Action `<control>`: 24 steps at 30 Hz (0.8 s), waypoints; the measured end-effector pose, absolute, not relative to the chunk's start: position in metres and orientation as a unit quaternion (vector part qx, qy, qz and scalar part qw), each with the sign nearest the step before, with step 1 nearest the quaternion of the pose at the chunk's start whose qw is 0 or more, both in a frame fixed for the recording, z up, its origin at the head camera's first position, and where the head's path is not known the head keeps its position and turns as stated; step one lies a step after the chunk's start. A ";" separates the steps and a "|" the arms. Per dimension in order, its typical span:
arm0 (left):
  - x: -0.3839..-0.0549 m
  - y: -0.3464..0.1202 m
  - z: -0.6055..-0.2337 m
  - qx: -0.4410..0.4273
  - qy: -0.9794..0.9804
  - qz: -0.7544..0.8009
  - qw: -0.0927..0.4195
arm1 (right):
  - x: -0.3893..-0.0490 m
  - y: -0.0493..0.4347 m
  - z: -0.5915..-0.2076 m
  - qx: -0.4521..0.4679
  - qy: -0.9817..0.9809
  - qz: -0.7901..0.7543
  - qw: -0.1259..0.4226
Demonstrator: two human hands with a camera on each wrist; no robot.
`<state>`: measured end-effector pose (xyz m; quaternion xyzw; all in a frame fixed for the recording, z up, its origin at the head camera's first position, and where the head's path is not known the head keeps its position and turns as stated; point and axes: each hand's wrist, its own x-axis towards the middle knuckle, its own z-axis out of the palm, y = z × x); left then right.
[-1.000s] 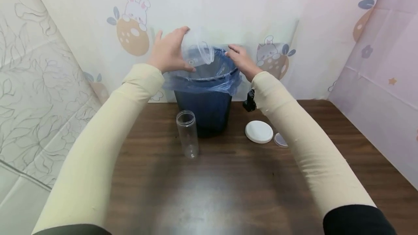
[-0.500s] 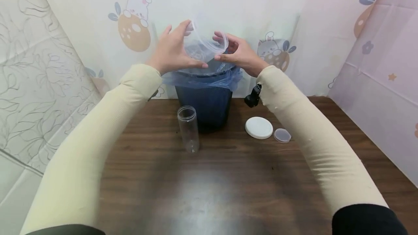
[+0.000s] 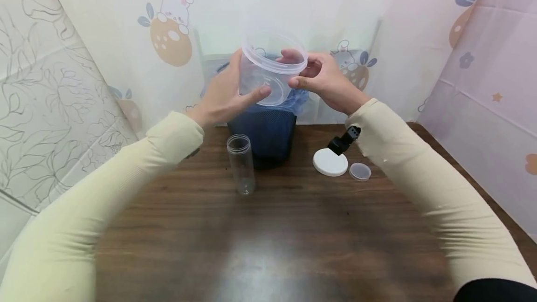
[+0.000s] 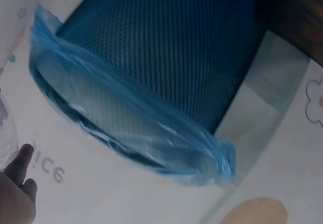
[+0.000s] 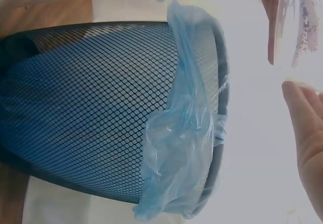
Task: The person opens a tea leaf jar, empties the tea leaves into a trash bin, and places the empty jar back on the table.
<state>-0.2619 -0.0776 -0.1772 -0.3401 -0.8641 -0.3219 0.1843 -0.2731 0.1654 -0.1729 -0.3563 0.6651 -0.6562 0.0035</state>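
Observation:
In the head view, a clear plastic tub (image 3: 274,76) is held tilted above and in front of a mesh waste bin (image 3: 262,141). My left hand (image 3: 224,92) grips its left side, thumb across the near wall. My right hand (image 3: 329,80) holds the right side near the rim; some fingers show through the plastic. A blue bag (image 5: 181,133) lines the bin and folds over its rim. Only part of a hand (image 4: 19,183) and the tub's edge show in the left wrist view. The right wrist view catches the tub's edge (image 5: 287,27) beside fingers.
A tall clear jar (image 3: 242,167) stands lidless in front of the bin. To the right, a white lid (image 3: 329,164) and a smaller translucent lid (image 3: 360,171) lie on the wooden table (image 3: 260,246). A patterned curtain (image 3: 402,50) hangs behind.
The tub has come up out of the bin's opening and toward me, turning to show its rim. My right hand has moved from the bin's rim to the tub.

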 end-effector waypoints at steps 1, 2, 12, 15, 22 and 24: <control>-0.258 -0.077 -0.180 -0.344 -0.862 -0.327 0.179 | -0.270 0.167 -0.173 -0.355 0.669 -0.653 0.004; -0.255 -0.075 -0.182 -0.346 -0.861 -0.330 0.174 | -0.267 0.170 -0.174 -0.352 0.673 -0.650 0.003; -0.230 -0.050 -0.232 -0.371 -0.829 -0.392 0.149 | -0.247 0.197 -0.191 -0.362 0.728 -0.581 0.024; -0.222 -0.042 -0.250 -0.368 -0.824 -0.410 0.138 | -0.247 0.207 -0.203 -0.369 0.750 -0.549 0.035; -0.209 -0.031 -0.284 -0.332 -0.835 -0.432 0.072 | -0.248 0.222 -0.249 -0.367 0.737 -0.559 0.097; -0.207 -0.030 -0.290 -0.321 -0.833 -0.448 0.057 | -0.249 0.226 -0.261 -0.370 0.737 -0.555 0.106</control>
